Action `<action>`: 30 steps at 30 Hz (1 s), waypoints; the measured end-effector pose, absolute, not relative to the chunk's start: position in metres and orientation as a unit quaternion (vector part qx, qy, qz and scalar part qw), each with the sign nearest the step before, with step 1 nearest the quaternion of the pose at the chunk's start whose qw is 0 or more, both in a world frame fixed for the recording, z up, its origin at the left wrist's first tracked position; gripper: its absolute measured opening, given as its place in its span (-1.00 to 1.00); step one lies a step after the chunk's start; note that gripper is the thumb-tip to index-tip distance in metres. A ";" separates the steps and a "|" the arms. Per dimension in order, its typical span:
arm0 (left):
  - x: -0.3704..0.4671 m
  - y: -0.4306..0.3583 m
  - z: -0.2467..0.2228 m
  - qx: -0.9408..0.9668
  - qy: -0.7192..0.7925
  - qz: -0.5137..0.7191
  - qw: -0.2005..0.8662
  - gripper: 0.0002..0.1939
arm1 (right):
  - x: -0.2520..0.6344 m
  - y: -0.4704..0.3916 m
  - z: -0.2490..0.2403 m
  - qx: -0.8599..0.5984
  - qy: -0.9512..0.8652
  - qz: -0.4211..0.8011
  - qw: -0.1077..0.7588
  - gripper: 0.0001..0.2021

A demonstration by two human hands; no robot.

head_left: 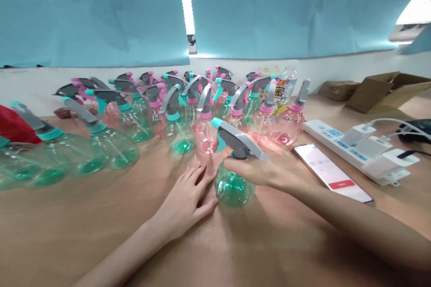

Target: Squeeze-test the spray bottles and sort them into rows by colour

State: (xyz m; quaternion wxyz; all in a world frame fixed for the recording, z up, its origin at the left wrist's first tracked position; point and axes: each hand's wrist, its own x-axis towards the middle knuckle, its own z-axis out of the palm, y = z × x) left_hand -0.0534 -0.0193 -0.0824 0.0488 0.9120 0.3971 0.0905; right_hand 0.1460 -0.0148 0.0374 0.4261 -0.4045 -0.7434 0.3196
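Note:
My right hand [251,170] is wrapped round the neck of a green spray bottle [235,190] with a grey trigger head and a turquoise nozzle that points to the left. The bottle stands nearly upright at the table's middle. On the tabletop just left of it rests my left hand [186,197], flat, fingers apart, thumb close to the bottle's base; it holds nothing. Straight behind the hands are a clear green spray bottle [180,136] and a pink spray bottle [205,134]. My right fingers are partly hidden by the bottle's head.
Several more green and pink spray bottles [114,148] crowd the left and back of the table [101,233]. To the right lie a phone [332,172] and a white power strip [340,143] with plugged-in chargers. Cardboard boxes [380,94] stand at the back right; something red [15,125] is far left.

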 end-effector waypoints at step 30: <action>-0.044 -0.051 -0.065 0.863 0.417 0.207 0.198 -0.31 | 0.140 -0.005 -0.021 -0.322 -0.733 0.341 0.493 -0.64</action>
